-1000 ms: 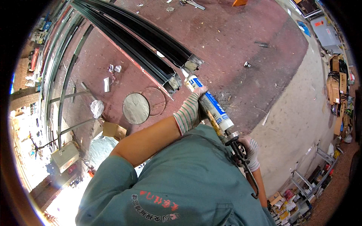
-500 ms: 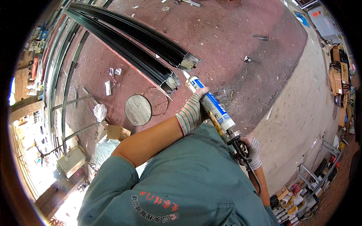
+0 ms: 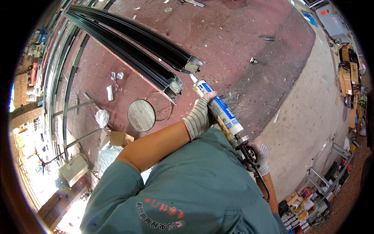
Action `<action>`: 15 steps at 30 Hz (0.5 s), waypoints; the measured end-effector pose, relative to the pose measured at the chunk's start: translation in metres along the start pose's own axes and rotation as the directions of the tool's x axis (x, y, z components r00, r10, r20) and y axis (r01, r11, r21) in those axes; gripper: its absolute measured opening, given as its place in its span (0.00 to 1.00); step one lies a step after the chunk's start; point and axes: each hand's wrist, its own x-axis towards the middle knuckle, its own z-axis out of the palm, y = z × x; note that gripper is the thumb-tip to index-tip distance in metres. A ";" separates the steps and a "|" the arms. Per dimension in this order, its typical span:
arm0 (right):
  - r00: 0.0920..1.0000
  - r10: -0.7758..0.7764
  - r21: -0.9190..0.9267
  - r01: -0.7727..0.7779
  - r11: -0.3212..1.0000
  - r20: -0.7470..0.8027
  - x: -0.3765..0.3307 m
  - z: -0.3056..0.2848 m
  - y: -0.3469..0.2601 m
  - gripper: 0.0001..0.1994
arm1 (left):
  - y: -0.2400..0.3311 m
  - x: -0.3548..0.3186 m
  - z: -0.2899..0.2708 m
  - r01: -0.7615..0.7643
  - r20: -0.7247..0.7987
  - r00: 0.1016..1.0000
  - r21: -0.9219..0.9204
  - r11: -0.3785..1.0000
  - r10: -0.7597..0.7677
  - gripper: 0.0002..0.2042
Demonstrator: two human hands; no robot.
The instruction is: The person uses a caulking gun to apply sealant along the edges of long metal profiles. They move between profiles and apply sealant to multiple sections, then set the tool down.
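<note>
My left hand (image 3: 198, 116) wraps the tube (image 3: 224, 112), likely to steady its nozzle (image 3: 193, 78) near the black bars (image 3: 156, 47); my right hand (image 3: 262, 159) grips the caulking gun's (image 3: 242, 142) rear.

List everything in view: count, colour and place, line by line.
Profiles: 2, black, upper left
Gun: 1, black and silver, centre
Tube: 1, white and blue, in the gun
Disc: 1, grey, left of centre
Bag: 1, white, left
Carton: 1, brown, lower left
Box: 1, beige, lower left
Rails: several, dark, far left
Container: 1, grey, top right
Cartons: several, brown, far right
Sheet: 1, blue, top right
Clutter: many, mixed, lower right
Floor: 1, red and grey, throughout
Scraps: several, white, on the floor
Shirt: 1, green, bottom centre
Left hand: 1, white glove, around the tube
Right hand: 1, white glove, on the gun
</note>
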 end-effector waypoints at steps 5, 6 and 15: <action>1.000 -0.003 0.023 0.003 1.000 0.010 0.003 -0.003 -0.005 0.23 | 0.000 0.002 -0.004 0.018 0.010 1.000 0.012 1.000 -0.018 0.29; 1.000 -0.005 0.040 0.005 0.999 0.006 0.004 -0.003 -0.006 0.23 | 0.000 0.003 -0.003 0.018 0.007 1.000 0.006 1.000 -0.018 0.29; 0.999 -0.045 0.020 0.045 0.999 0.021 0.015 -0.004 -0.005 0.18 | 0.014 -0.029 0.010 -0.051 0.039 0.998 -0.066 0.997 0.054 0.27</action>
